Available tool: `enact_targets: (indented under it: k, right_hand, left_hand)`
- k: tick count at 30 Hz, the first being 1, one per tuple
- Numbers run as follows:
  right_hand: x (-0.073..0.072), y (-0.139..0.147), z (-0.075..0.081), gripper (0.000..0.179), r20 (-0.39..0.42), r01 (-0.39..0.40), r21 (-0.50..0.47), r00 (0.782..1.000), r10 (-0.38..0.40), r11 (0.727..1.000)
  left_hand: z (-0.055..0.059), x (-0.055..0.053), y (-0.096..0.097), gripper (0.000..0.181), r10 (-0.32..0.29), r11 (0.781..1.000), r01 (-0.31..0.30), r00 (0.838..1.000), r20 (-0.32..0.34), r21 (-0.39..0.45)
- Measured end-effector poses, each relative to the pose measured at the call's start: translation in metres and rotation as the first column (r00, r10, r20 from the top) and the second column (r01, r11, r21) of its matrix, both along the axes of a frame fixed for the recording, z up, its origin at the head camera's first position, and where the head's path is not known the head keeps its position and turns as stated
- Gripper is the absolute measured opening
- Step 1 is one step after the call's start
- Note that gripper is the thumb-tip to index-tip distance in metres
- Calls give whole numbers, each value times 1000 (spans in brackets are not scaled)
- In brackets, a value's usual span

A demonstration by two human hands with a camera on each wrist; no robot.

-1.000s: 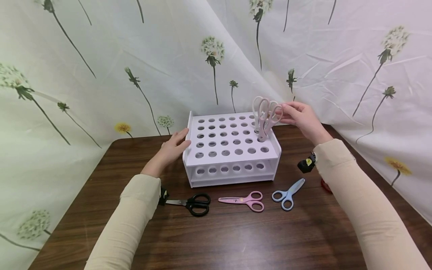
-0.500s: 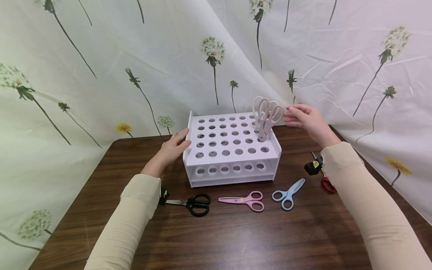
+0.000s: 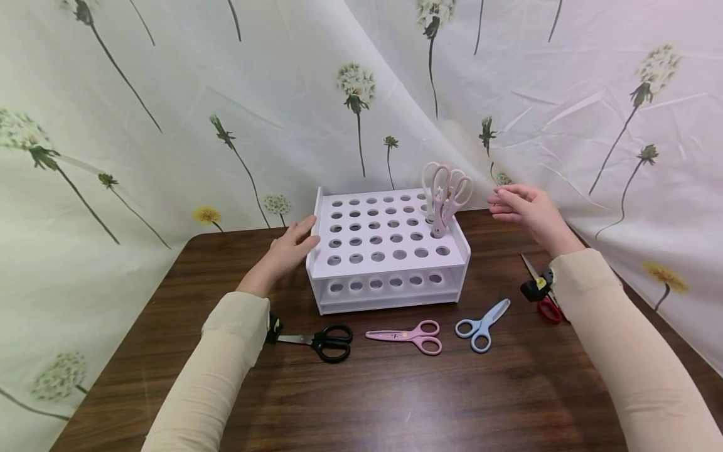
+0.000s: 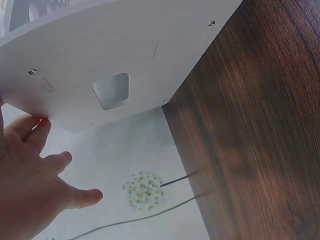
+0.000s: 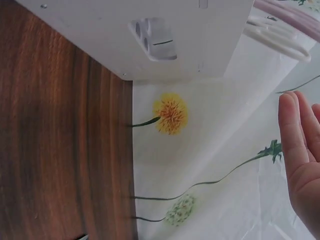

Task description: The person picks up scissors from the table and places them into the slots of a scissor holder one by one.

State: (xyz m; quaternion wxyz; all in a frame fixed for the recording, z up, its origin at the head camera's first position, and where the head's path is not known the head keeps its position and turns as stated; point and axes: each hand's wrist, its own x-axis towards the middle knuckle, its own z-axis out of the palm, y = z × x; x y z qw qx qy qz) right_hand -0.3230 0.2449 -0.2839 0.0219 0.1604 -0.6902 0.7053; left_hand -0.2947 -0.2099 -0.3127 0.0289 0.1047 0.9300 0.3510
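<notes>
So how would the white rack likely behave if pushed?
The white rack would probably slide rather than tip, given its broad, low shape. It looks straight and unbowed, so likely stiff. The pale pink scissors standing in it might wobble, since their handles stick up.

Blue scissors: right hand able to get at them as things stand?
Probably yes: the right hand is empty, and the blue scissors lie uncovered on the table, clear of the rack, with nothing seen blocking them from above.
</notes>
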Motion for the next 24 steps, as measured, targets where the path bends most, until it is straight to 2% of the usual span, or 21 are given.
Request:
enact_targets:
  k: [4, 10, 15, 24]
  right_hand:
    - [1, 8, -5, 15, 2, 8, -14, 1000, -8, 1000]
    - [5, 21, -10, 19, 7, 59, 21, 998, -59, 998]
    - [9, 32, -16, 12, 5, 61, -24, 998, -61, 998]
    - [18, 51, -31, 9, 45, 107, -8, 993, -107, 994]
  left_hand:
    - [0, 0, 0, 58, 3, 1000, -3, 1000, 0, 0]
    - [1, 0, 1, 58, 3, 1000, -3, 1000, 1, 2]
    - [1, 1, 1, 58, -1, 1000, 1, 1000, 7, 6]
    - [2, 2, 2, 58, 4, 1000, -4, 1000, 10, 3]
